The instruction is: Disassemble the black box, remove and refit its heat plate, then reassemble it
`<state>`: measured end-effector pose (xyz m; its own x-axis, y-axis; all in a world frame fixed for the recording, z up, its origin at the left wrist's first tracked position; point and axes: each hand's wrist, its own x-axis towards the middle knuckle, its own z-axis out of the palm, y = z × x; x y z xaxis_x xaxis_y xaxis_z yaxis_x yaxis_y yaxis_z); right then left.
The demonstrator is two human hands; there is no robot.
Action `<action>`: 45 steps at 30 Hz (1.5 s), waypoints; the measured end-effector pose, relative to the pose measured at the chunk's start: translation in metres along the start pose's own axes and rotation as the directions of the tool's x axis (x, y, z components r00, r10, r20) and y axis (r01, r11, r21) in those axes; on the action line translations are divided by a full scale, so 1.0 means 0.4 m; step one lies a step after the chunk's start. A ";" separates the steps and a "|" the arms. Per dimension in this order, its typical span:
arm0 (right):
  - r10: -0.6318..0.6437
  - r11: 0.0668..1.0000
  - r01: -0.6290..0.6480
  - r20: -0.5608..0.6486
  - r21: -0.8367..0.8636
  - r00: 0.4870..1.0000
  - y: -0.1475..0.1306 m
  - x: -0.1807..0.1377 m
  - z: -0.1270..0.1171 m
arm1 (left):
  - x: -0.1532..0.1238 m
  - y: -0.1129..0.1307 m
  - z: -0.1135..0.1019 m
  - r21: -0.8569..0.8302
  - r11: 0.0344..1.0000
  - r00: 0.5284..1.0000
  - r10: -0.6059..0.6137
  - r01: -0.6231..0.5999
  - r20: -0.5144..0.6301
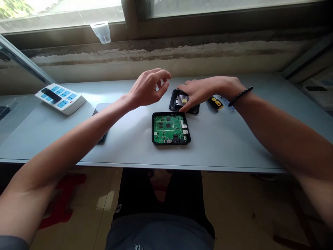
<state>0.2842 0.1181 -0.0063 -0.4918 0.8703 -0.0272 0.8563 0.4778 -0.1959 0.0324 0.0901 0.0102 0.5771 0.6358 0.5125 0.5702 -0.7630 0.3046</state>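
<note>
A black square case [153, 129] lies near the table's front edge, with a green circuit board [166, 130] inside it, facing up. Behind it is its black cover [173, 104], with a metal plate and a small yellowish pad on the inner face. My right hand [201, 91] spans this cover, thumb at the near edge and fingers toward the far edge; the palm hides much of it. Raised to the left of the cover, my left hand [152, 86] has loosely bent fingers, thumb and forefinger apart, and nothing visible between them.
A white power strip [61, 97] with blue sockets stands at the left, a dark object on top. A flat dark device [102, 139] lies partly under my left forearm. Right of the cover is a black and yellow tool [215, 102]. A clear plastic cup [101, 33] is at the window ledge.
</note>
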 end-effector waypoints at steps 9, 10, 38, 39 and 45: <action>0.015 0.990 0.001 0.117 -0.142 0.993 -0.071 -0.053 -0.040 | -0.091 0.004 0.017 -0.155 0.968 0.954 -0.226 0.198 -0.195; 0.025 0.989 -0.007 0.116 -0.147 0.993 -0.070 -0.054 -0.041 | -0.092 0.012 0.015 -0.166 0.964 0.951 -0.237 0.206 -0.198; -0.107 0.973 0.157 -0.275 0.168 0.956 -0.124 -0.079 -0.104 | -0.099 0.131 -0.025 -0.348 0.858 0.903 -0.424 0.377 -0.067; -0.104 0.971 0.158 -0.275 0.181 0.956 -0.131 -0.081 -0.106 | -0.100 0.133 -0.026 -0.361 0.857 0.906 -0.418 0.368 -0.070; -0.172 0.954 0.237 -0.311 0.183 0.935 -0.141 -0.085 -0.106 | -0.107 0.139 -0.027 -0.426 0.849 0.911 -0.395 0.313 -0.117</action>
<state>0.2594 0.0668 0.0472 -0.5581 0.7683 0.3133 0.6721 0.6400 -0.3723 0.0330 0.0194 0.0140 0.2325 0.8669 0.4409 0.4152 -0.4984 0.7610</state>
